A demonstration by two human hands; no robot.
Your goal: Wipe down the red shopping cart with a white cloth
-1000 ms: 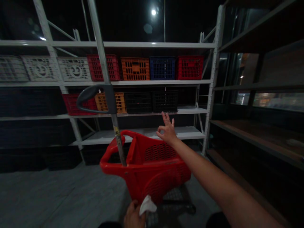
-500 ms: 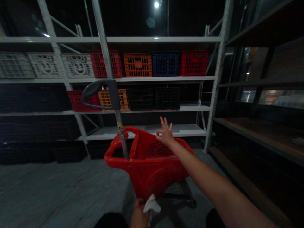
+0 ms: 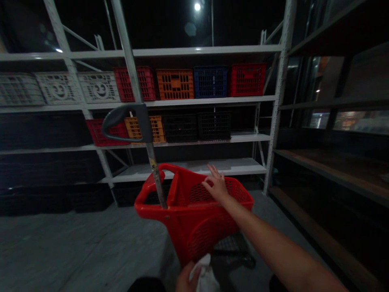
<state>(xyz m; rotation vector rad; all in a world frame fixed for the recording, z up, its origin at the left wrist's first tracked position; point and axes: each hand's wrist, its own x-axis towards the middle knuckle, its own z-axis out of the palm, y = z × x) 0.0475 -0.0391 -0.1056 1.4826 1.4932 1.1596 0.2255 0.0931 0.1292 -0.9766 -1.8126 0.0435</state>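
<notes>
A red plastic shopping cart [image 3: 179, 219] with perforated sides stands in front of me. My right hand [image 3: 216, 185] is over the cart's basket, its fingers stretched out and its thumb curved towards the index finger; I see nothing in it. Low at the bottom edge, my left hand [image 3: 186, 278] grips a crumpled white cloth [image 3: 205, 275] beside the lower part of the cart body. A metal pole [image 3: 129, 56] with a grey loop handle [image 3: 146, 123] rises at the cart's handle end.
Behind the cart runs a white metal shelf rack [image 3: 206, 51]. It carries white crates [image 3: 100, 87], red crates [image 3: 247, 80], an orange crate [image 3: 175, 84], a blue crate [image 3: 210, 82] and black crates [image 3: 214, 126]. Dark shelving [image 3: 322, 162] borders the right side. Grey floor [image 3: 75, 243] lies at left.
My right hand has come down towards the basket, with its fingers tilted lower. My left hand and the white cloth have shifted slightly right and down in the view.
</notes>
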